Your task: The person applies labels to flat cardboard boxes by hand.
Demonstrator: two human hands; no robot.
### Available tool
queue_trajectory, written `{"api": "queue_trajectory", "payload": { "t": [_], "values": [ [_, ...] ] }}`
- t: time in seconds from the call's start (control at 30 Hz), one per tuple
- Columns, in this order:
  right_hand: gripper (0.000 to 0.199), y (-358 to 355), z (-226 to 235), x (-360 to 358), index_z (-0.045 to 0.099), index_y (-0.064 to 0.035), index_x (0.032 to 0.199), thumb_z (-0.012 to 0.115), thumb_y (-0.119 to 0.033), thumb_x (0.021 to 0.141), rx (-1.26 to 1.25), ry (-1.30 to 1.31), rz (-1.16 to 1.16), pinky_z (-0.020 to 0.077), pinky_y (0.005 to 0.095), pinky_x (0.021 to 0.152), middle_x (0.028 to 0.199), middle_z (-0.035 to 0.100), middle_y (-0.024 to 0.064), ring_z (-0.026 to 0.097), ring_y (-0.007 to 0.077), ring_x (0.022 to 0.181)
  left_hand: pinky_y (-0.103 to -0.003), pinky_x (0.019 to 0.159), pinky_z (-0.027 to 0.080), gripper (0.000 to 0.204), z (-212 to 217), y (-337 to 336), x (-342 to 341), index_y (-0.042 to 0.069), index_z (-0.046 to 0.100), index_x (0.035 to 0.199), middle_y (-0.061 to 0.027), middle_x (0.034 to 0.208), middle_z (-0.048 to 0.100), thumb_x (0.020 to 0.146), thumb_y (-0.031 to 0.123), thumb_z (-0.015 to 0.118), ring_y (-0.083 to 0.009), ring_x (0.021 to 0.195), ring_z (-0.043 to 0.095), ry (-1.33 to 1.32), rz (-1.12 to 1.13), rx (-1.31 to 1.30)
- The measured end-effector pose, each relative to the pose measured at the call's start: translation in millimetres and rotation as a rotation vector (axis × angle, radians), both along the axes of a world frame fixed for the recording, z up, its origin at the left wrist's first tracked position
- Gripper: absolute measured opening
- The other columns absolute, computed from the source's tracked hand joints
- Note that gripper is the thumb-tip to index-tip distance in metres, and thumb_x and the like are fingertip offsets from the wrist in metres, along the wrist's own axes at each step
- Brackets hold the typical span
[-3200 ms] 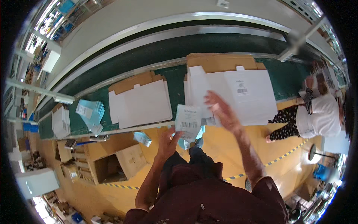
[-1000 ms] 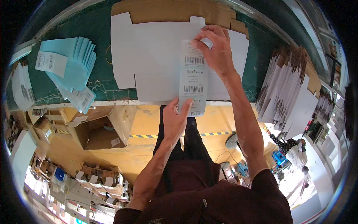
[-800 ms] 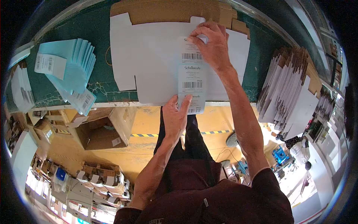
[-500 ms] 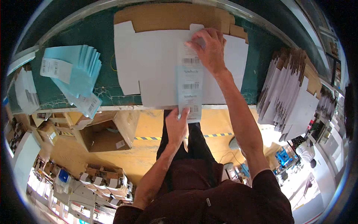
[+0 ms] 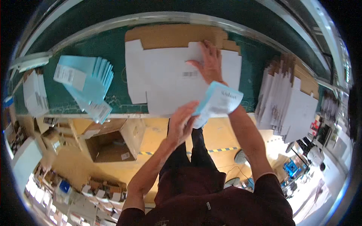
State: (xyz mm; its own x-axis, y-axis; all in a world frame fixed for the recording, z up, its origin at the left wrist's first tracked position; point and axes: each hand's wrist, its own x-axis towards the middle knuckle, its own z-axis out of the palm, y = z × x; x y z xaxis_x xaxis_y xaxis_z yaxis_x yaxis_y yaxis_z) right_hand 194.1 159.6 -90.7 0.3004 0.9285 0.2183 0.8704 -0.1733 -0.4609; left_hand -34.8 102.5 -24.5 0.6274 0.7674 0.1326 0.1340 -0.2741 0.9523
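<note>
A flat white cardboard box blank (image 5: 166,75) with brown flaps lies in front of me on a green worktable. A white label with a barcode (image 5: 190,74) sits on its face. My right hand (image 5: 212,64) presses on the blank beside that label, fingers stretched out. Off the table's near edge, my left hand (image 5: 183,122) grips a strip of labels (image 5: 222,100) with pale blue backing. The strip curls up and over my right wrist, and its print is blurred.
Fanned pale blue label strips (image 5: 88,81) lie at the left of the table. Upright folded box blanks (image 5: 277,98) are stacked at the right, and more white blanks (image 5: 34,94) at the far left. An open brown carton (image 5: 113,141) stands below the table's edge.
The label strip, which lay flat along the blank between both hands, is now peeled up and curled in my left hand. A label shows on the blank, and my right fingers have straightened.
</note>
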Motion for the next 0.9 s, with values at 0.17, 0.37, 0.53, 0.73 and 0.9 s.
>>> {"api": "queue_trajectory", "payload": {
  "t": [0.17, 0.37, 0.53, 0.73, 0.9],
  "values": [
    [0.095, -70.6, -26.6, 35.1, 0.041, -0.0006, 0.139, 0.075, -0.056, 0.070, 0.212, 0.106, -0.244, 0.0246, 0.0511, 0.111, 0.143, 0.039, 0.0218, 0.031, 0.0413, 0.134, -0.049, 0.111, 0.026, 0.043, -23.1, 60.2, 89.0, 0.005, 0.056, 0.124, -0.0142, 0.137, 0.052, 0.083, 0.008, 0.067, -0.0305, 0.133, 0.042, 0.112, -0.084, 0.076],
    [0.088, -115.5, 7.1, 36.3, 0.042, 0.0009, 0.136, 0.076, -0.050, 0.073, -0.162, -0.141, -0.613, 0.0282, 0.0527, 0.106, 0.140, 0.041, 0.0209, 0.035, 0.0407, 0.129, -0.054, 0.116, 0.010, 0.038, -42.6, 103.5, 20.6, 0.007, 0.061, 0.122, -0.0055, 0.148, 0.042, 0.086, 0.018, 0.065, -0.0318, 0.143, 0.025, 0.467, -0.046, 0.359],
    [0.078, -108.6, 21.9, 20.2, 0.047, -0.0006, 0.130, 0.079, -0.043, 0.072, -0.157, -0.101, -0.733, 0.0345, 0.0525, 0.099, 0.133, 0.047, 0.0200, 0.040, 0.0390, 0.123, -0.055, 0.115, 0.010, 0.030, -56.2, 101.3, -33.1, 0.011, 0.068, 0.113, -0.0093, 0.153, 0.035, 0.086, 0.022, 0.066, -0.0376, 0.143, 0.023, 0.598, 0.161, 0.358],
    [0.056, -91.0, 16.1, 15.3, 0.058, -0.0050, 0.111, 0.080, -0.037, 0.071, -0.221, -0.009, -0.905, 0.0403, 0.0496, 0.093, 0.109, 0.059, 0.0173, 0.051, 0.0377, 0.109, -0.060, 0.112, 0.016, 0.033, -91.6, 116.3, -56.9, 0.008, 0.075, 0.090, -0.0166, 0.157, 0.023, 0.083, 0.040, 0.068, -0.0449, 0.142, 0.017, 0.697, 0.540, 0.301],
    [0.046, -100.7, 22.1, 19.6, 0.059, -0.0056, 0.105, 0.078, -0.033, 0.073, -0.114, 0.163, -1.072, 0.0433, 0.0496, 0.090, 0.103, 0.060, 0.0167, 0.056, 0.0366, 0.103, -0.060, 0.108, 0.023, 0.054, -81.0, 117.3, -35.0, -0.002, 0.067, 0.111, -0.0177, 0.158, 0.017, 0.087, 0.047, 0.063, -0.0382, 0.142, 0.016, 0.738, 0.490, 0.156]
  ]
}}
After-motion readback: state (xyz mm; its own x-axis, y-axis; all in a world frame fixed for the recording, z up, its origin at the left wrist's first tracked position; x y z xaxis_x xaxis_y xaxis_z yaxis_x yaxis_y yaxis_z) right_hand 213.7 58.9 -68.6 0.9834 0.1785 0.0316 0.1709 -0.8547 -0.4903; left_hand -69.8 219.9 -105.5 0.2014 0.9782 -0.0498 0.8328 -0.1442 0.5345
